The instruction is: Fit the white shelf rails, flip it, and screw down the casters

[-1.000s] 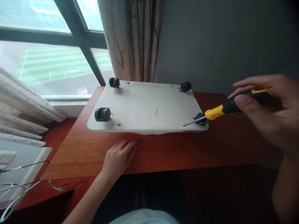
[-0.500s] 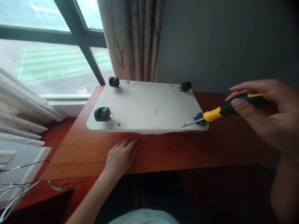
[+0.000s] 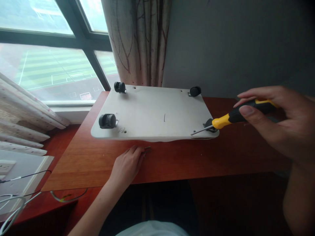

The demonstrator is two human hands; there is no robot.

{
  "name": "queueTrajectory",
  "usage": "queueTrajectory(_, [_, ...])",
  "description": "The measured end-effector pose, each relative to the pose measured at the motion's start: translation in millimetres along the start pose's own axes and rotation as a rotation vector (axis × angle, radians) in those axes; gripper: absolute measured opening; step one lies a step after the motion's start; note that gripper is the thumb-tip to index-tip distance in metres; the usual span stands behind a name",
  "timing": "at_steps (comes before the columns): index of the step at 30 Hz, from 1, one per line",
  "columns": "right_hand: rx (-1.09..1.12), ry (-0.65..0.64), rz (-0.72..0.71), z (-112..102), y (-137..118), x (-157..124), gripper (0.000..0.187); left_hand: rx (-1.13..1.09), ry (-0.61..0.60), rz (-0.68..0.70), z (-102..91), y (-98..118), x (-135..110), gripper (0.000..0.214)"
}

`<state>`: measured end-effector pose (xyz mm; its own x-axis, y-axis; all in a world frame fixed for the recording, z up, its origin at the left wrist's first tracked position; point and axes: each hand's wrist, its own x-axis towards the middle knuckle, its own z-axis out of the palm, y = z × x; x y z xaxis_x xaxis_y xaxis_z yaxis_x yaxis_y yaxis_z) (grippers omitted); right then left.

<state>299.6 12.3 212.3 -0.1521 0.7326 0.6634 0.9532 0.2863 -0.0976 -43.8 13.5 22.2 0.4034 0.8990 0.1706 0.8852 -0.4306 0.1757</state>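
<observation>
A pale board lies upside down on the reddish wooden table, with black caster wheels at its corners: near left, far left, far right. My right hand grips a yellow and black screwdriver; its tip sits at the metal plate of the near right caster. My left hand rests flat on the table just in front of the board's near edge, fingers stretched out, holding nothing.
A window and a patterned curtain stand behind the table, with a grey wall to the right. Low on the left are a white socket and loose cables. The table's front edge runs just above my lap.
My right hand and the screwdriver have slid slightly left and down, keeping the tip at the near right caster. The left hand has barely moved.
</observation>
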Motion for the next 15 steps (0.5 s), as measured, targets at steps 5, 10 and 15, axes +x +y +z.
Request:
queueTrajectory(5, [0.008, 0.006, 0.018, 1, 1, -1, 0.023, -0.085, 0.077, 0.007, -2.8, -2, -6, 0.016])
queueTrajectory(10, [0.007, 0.011, 0.015, 3, 3, -1, 0.022, -0.372, 0.224, 0.038, -13.2, -1, -6, 0.013])
queueTrajectory(15, [0.023, 0.009, 0.019, 7, 6, 1, 0.022, -0.654, 0.243, 0.013, -31.6, 9, 7, 0.012])
